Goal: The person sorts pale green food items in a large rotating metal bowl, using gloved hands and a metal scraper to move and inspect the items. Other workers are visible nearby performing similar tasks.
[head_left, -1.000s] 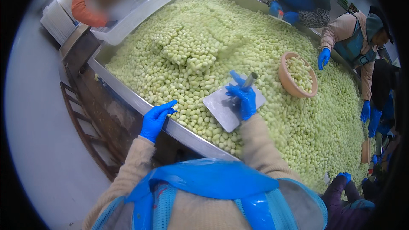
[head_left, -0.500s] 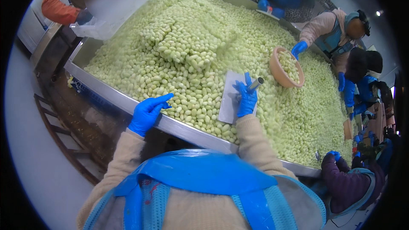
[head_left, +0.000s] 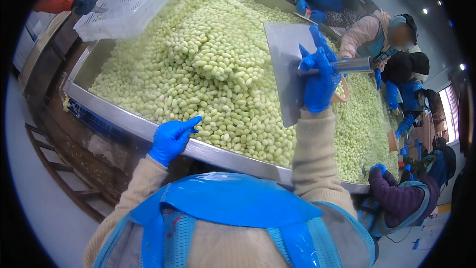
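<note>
A wide metal tray [head_left: 238,161] holds a heap of small pale green oval fruits [head_left: 223,119]. My left hand [head_left: 173,138], in a blue glove, is just above the tray's near rim with its fingers pressed together. Whether anything is in that pinch is hidden. My blue-gloved right hand [head_left: 320,77] grips the tubular handle of a flat metal scraper [head_left: 287,64]. The scraper's blade is raised and tilted above the fruits. Behind my right hand shows part of a peach-coloured bowl [head_left: 343,92].
A white perforated crate [head_left: 134,5] rests on the tray's far left corner, beside a dark-gloved hand [head_left: 84,3] of another person. Several co-workers line the far and right sides, one in a purple sleeve [head_left: 386,196]. A brown metal frame [head_left: 59,168] lies at lower left.
My right hand has lifted the scraper off the fruits, up and to the right, and the blade now hides most of the bowl. My left hand has barely moved.
</note>
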`<state>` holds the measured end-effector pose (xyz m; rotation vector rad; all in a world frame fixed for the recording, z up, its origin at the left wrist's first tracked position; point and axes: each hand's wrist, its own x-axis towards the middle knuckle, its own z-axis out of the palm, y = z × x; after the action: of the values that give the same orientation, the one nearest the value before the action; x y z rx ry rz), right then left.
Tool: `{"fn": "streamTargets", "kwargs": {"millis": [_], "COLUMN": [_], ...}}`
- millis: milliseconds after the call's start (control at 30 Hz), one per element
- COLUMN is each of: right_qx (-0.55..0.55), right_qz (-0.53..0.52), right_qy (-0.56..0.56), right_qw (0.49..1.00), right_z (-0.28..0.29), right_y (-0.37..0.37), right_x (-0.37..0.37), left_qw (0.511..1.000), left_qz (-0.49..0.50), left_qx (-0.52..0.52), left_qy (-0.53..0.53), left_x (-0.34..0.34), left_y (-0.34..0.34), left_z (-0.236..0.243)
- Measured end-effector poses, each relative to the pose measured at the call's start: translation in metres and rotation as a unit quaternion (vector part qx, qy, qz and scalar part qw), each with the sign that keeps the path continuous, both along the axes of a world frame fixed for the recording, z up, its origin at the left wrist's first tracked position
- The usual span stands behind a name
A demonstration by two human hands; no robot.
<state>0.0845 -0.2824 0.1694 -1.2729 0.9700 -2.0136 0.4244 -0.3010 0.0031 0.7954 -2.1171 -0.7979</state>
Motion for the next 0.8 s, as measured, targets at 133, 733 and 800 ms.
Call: {"fn": "streamTargets", "kwargs": {"millis": [133,733,800], "right_qx": [0.191,0.064,0.074], "right_qz": [0.068,-0.048,-0.020], "right_qy": [-0.132,0.125,0.089], "right_qw": [0.970,0.989,0.993], "right_z": [-0.029,0.026,0.014], "right_y": [-0.024,-0.012,-0.012], "right_x": [0.032,0.018,0.012], "left_qw": [1.000,0.999,0.999], "left_qz": [0.010,0.014,0.012], "left_qx": [0.010,0.008,0.006], "left_qy": [0.014,-0.030,-0.051], "left_x": [0.001,0.000,-0.001], "left_y": [0.002,0.001,0.000], "left_z": [0.003,0.002,0.008]}}
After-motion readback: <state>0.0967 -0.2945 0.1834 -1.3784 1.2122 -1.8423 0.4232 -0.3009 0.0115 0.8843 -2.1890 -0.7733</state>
